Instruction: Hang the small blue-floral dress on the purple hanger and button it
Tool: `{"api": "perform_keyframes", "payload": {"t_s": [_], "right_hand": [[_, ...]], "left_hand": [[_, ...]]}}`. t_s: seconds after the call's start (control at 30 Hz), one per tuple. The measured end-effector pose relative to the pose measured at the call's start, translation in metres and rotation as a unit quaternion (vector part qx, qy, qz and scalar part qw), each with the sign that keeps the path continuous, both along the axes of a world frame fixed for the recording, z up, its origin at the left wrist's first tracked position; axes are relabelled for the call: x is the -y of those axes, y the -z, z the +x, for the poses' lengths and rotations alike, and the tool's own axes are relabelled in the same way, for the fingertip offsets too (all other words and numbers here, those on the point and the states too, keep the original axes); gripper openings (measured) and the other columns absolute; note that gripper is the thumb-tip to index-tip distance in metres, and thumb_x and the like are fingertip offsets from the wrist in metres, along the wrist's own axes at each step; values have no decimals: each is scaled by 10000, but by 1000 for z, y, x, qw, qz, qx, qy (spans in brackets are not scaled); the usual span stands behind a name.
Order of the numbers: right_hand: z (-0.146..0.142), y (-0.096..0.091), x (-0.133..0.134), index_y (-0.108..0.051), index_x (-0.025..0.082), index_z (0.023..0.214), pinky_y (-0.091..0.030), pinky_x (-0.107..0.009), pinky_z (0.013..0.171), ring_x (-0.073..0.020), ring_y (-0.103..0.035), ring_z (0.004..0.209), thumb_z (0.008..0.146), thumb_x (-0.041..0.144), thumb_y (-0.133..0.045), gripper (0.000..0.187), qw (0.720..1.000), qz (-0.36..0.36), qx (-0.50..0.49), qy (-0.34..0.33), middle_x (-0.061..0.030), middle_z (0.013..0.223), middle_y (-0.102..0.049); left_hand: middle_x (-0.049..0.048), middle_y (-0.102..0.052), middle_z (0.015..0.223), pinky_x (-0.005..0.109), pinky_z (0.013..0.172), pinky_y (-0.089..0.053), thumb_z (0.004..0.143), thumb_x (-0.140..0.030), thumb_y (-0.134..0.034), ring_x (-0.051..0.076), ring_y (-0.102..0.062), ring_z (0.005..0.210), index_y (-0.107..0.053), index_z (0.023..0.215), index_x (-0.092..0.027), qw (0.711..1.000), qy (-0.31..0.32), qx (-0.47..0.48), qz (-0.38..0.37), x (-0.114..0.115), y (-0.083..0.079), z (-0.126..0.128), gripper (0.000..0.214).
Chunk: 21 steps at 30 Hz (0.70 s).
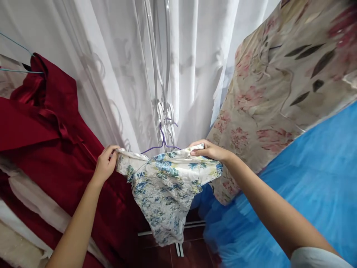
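Note:
A white blouse with blue and yellow flowers hangs in front of me on a purple wire hanger. My left hand pinches the garment at its left shoulder end. On the other side my right hand grips the top edge near the right shoulder, thumb in front and fingers mostly behind. The hanger's hook sits among white metal curls of a stand. Most of the hanger's arms are hidden by the cloth.
Dark red garments hang close on the left. To the right are a beige floral garment and a bright blue tulle skirt. White curtains fall behind the stand. Reddish-brown floor tiles show below.

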State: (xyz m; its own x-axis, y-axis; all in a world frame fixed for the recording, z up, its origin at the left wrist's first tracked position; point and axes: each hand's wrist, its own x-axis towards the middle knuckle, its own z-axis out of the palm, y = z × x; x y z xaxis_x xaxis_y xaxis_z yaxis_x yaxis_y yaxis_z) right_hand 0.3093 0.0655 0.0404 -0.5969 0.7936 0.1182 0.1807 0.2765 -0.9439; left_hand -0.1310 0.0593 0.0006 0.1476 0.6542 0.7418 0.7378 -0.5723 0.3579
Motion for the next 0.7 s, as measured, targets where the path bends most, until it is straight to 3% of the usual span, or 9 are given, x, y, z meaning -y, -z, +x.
{"api": "perform_keyframes", "payload": {"t_s": [0.13, 0.2, 0.27, 0.33, 0.43, 0.53, 0.57, 0.63, 0.7], "right_hand": [[10, 14, 19, -717, 173, 1143, -467, -266, 661, -168, -604, 753, 765, 422, -750, 453, 994, 77, 14, 75, -48, 934, -711], [17, 35, 32, -743, 157, 995, -454, -263, 639, -169, -589, 722, 770, 452, -742, 371, 986, 102, 3, 132, -37, 841, -692], [24, 56, 43, -705, 144, 744, -406, -251, 565, -149, -537, 621, 796, 489, -710, 349, 976, 99, -19, 195, -10, 677, -620], [27, 64, 52, -615, 149, 612, -335, -241, 501, -120, -456, 528, 813, 506, -692, 417, 963, 82, -61, 250, 21, 562, -514], [17, 45, 63, -581, 155, 624, -284, -230, 476, -99, -401, 493, 811, 484, -715, 401, 953, 67, -121, 268, 42, 542, -454], [-9, 10, 77, -577, 162, 660, -286, -219, 467, -98, -400, 498, 844, 517, -670, 411, 957, 58, -165, 233, 38, 568, -468], [-19, 3, 84, -592, 160, 680, -306, -216, 479, -102, -416, 519, 853, 536, -653, 419, 965, 65, -167, 191, 32, 591, -485], [-39, 1, 100, -658, 147, 791, -390, -226, 549, -126, -489, 605, 878, 606, -580, 474, 986, 77, -147, 34, -6, 694, -569], [-52, 13, 118, -699, 125, 979, -474, -274, 692, -173, -579, 766, 903, 652, -496, 570, 982, 66, -130, -117, -76, 881, -655]], "left_hand": [[119, -533, 1386, 315, 935, -495, 983, -356, -419, 196, -580, 1179, -380, 1430, -228, 987, 103, 51, -116, -4, -7, 39, 467], [74, -640, 1252, 277, 927, -485, 986, -371, -428, 189, -608, 1136, -531, 1319, -224, 985, 97, 24, -139, 8, -1, 46, 378], [21, -716, 952, 217, 796, -489, 950, -387, -519, 157, -665, 887, -681, 1032, -194, 994, 51, 14, -94, 21, 6, 46, 265], [-18, -667, 721, 189, 649, -449, 889, -387, -625, 110, -599, 641, -691, 830, -175, 1000, -3, 15, -12, 30, 10, 42, 230], [-33, -616, 663, 188, 622, -406, 862, -398, -663, 87, -526, 573, -681, 814, -177, 997, -57, 6, 46, 31, 9, 39, 227], [-19, -604, 681, 212, 654, -388, 856, -437, -648, 108, -521, 616, -662, 821, -183, 994, -111, 16, 5, 21, 14, 41, 257], [-11, -595, 675, 224, 657, -386, 857, -452, -633, 121, -517, 628, -651, 814, -181, 991, -121, 44, -22, 18, 21, 44, 274], [11, -577, 664, 249, 655, -399, 882, -496, -552, 153, -519, 650, -618, 795, -174, 982, -122, 123, -71, 15, 42, 54, 340], [35, -582, 678, 273, 645, -425, 922, -536, -426, 182, -539, 673, -583, 792, -171, 972, -98, 182, -108, 19, 70, 74, 418]]}}
